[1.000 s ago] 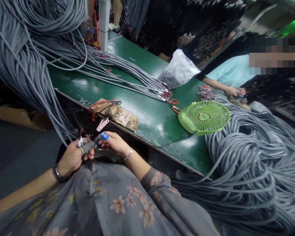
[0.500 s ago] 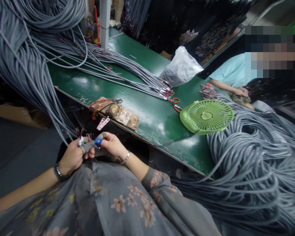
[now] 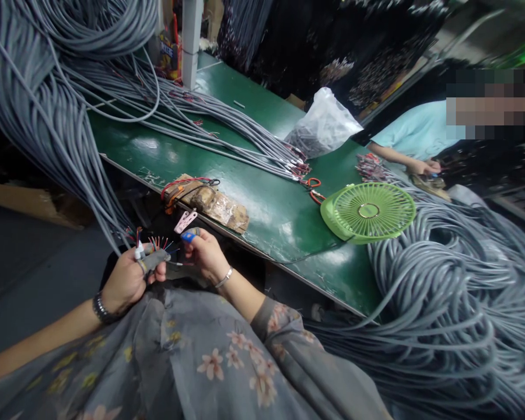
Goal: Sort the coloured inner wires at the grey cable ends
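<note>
My left hand is closed round the end of a grey cable, its fingers wrapped in grey tape. From this grip a fan of thin coloured wires sticks out, with a white sleeve beside it. To the right, my right hand is apart from the left, thumb and finger pressed together. Blue tape covers one of its fingertips. A thin dark wire runs between the hands; whether the right fingers hold it is hidden. Just above the right hand is a pink clip at the table edge.
On the green table lie a taped wooden block, grey cables, orange-handled scissors, a green fan and a plastic bag. Cable coils heap at right; more cables hang at left. A co-worker sits across.
My right hand has drawn away from the left, slightly up and to the right. The coloured wires in my left hand now show spread out. The left hand has barely moved.
</note>
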`<state>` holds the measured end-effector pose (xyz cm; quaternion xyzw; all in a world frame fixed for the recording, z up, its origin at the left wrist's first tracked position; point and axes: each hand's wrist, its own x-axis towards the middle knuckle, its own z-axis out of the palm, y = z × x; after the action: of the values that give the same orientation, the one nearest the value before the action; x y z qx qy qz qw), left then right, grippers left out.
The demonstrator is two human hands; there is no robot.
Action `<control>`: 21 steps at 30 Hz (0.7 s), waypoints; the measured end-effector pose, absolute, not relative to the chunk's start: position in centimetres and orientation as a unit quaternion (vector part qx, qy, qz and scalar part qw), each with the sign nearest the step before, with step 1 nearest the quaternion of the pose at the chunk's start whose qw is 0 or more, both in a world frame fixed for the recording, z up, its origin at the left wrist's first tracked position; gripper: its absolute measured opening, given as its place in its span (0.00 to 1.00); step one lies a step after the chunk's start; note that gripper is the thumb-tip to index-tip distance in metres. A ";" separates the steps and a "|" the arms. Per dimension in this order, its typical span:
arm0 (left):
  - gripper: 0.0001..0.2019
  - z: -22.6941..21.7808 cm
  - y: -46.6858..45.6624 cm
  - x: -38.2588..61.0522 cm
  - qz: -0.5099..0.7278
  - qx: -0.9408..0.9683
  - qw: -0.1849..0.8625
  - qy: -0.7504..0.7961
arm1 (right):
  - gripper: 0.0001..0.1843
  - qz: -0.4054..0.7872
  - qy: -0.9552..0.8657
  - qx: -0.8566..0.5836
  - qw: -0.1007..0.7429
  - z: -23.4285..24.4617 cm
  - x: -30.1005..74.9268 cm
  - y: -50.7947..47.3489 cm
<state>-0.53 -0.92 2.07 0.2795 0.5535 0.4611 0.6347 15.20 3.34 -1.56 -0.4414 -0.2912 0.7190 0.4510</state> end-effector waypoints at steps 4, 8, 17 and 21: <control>0.16 2.8 -0.6 -0.4 0.465 0.251 0.646 0.551 | 0.20 0.754 -0.232 -0.423 0.446 -1.1 15.9 4.7; 0.15 4.0 0.0 0.1 0.458 0.257 0.663 0.534 | 0.26 0.773 -0.236 -0.405 0.427 -0.4 15.5 6.0; 0.14 4.4 0.8 0.9 0.453 0.254 0.667 0.533 | 0.22 0.766 -0.222 -0.391 0.460 -0.7 14.2 6.6; 0.15 4.1 0.8 0.9 0.449 0.260 0.667 0.534 | 0.24 0.763 -0.215 -0.389 0.470 -0.5 14.0 6.4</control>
<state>0.93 0.84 4.09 0.2602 0.5342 0.4494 0.6671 14.00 6.45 -0.47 -0.3891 -0.2152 0.7625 0.4700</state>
